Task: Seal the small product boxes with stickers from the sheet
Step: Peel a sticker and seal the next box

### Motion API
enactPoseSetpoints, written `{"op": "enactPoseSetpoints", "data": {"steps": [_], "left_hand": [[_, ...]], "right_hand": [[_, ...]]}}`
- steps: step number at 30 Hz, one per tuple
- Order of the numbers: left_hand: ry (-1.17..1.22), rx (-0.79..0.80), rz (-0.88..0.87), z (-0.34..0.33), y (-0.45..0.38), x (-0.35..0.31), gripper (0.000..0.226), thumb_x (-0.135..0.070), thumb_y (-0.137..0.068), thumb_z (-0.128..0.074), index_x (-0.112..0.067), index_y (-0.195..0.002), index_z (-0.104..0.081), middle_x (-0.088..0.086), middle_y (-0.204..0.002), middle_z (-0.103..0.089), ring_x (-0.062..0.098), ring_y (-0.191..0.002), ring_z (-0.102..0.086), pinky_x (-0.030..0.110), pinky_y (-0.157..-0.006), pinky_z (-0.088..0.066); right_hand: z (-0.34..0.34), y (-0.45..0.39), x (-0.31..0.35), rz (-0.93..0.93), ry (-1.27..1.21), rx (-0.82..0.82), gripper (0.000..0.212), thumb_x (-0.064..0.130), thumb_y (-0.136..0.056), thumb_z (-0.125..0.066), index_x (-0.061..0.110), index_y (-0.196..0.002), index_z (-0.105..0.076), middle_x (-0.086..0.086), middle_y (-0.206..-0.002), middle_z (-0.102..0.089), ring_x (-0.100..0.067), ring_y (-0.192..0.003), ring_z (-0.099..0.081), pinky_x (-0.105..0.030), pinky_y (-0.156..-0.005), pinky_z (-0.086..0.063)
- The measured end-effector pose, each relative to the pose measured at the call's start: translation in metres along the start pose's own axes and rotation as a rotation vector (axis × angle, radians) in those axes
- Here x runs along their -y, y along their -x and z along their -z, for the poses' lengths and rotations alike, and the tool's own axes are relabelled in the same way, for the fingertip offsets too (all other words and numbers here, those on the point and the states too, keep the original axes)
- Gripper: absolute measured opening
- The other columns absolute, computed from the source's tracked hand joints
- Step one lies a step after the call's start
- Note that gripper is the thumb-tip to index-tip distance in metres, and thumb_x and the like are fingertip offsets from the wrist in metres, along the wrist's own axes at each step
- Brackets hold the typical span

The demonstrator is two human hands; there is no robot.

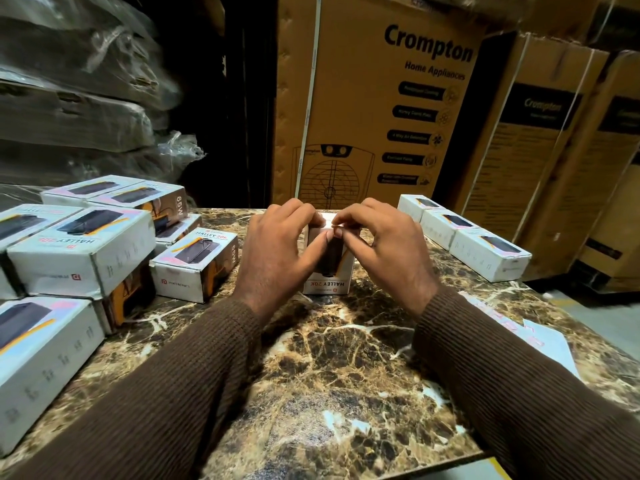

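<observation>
A small white cardboard box [329, 268], rectangular and printed with a dark product picture and the words "HALLEY 20K", stands upright near the centre of a glossy brown marble-patterned table [329, 368] veined in cream. Both hands curl over its top edge. The left hand [277, 247] wraps the box's 9 o'clock side, thumb pressed on the near face; the right hand [384, 247] holds the 3 o'clock side, thumb and forefinger pinching at the top rim. Whether a sticker lies under the fingertips cannot be told. Ribbed brown knit sleeves [173, 393] cover both forearms.

At 9 o'clock from the box lies a loose stack of matching boxes [83, 251], matte white card with orange and black print. At 2 o'clock, a neat row of three more boxes [464, 233] lies flat. At 4 o'clock a pale sticker sheet [547, 344] rests on the table edge, partly hidden by the right sleeve. Beyond, at 12 o'clock, tall corrugated kraft cartons [374, 105] marked "Crompton" stand; plastic-wrapped bundles [79, 84] fill 10 o'clock.
</observation>
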State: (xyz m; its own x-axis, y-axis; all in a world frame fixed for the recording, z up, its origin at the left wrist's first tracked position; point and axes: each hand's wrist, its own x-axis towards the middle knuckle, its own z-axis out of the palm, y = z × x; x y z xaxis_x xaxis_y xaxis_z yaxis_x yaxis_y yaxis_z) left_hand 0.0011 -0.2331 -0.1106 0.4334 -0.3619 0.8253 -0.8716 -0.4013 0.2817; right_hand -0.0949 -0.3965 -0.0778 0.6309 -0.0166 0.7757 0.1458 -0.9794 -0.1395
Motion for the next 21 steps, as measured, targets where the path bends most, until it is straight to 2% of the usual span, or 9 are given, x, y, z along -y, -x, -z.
{"op": "enactPoseSetpoints", "data": {"steps": [5,13,16,21], "left_hand": [[0.008,0.024,-0.002,0.0013,-0.0005,0.0025,0.017,-0.043,-0.101,-0.062,-0.026,-0.103,-0.063,-0.013,-0.099,-0.058,0.013,-0.094,-0.052,0.039,-0.088,-0.043],[0.026,0.025,-0.019,0.0025,-0.0008,0.0031,0.016,-0.039,-0.098,-0.065,-0.025,-0.106,-0.065,-0.012,-0.103,-0.061,0.013,-0.095,-0.053,0.040,-0.089,-0.045],[0.023,0.028,-0.017,0.0022,-0.0008,0.0037,0.015,-0.038,-0.098,-0.066,-0.025,-0.106,-0.064,-0.012,-0.102,-0.060,0.013,-0.095,-0.053,0.041,-0.089,-0.046],[0.020,0.028,-0.012,0.0020,-0.0003,0.0036,0.015,-0.037,-0.098,-0.065,-0.025,-0.106,-0.063,-0.012,-0.101,-0.059,0.013,-0.096,-0.052,0.042,-0.091,-0.046]], "right_hand": [[-0.0015,-0.0017,-0.0013,-0.024,-0.031,-0.011,0.012,0.029,-0.096,-0.068,0.023,-0.103,-0.076,0.011,-0.094,-0.064,-0.011,-0.089,-0.060,-0.042,-0.073,-0.058],[0.0014,0.0002,-0.0047,-0.036,-0.093,-0.009,0.019,0.032,-0.098,-0.068,0.027,-0.116,-0.073,0.014,-0.102,-0.070,-0.004,-0.096,-0.066,-0.040,-0.081,-0.060],[-0.0002,-0.0011,-0.0019,-0.029,-0.041,0.000,0.016,0.036,-0.099,-0.066,0.027,-0.109,-0.073,0.013,-0.098,-0.068,-0.008,-0.093,-0.064,-0.041,-0.078,-0.059],[-0.0025,-0.0029,0.0014,-0.041,-0.030,0.004,0.010,0.029,-0.097,-0.067,0.025,-0.102,-0.074,0.010,-0.095,-0.065,-0.012,-0.091,-0.061,-0.043,-0.076,-0.059]]}}
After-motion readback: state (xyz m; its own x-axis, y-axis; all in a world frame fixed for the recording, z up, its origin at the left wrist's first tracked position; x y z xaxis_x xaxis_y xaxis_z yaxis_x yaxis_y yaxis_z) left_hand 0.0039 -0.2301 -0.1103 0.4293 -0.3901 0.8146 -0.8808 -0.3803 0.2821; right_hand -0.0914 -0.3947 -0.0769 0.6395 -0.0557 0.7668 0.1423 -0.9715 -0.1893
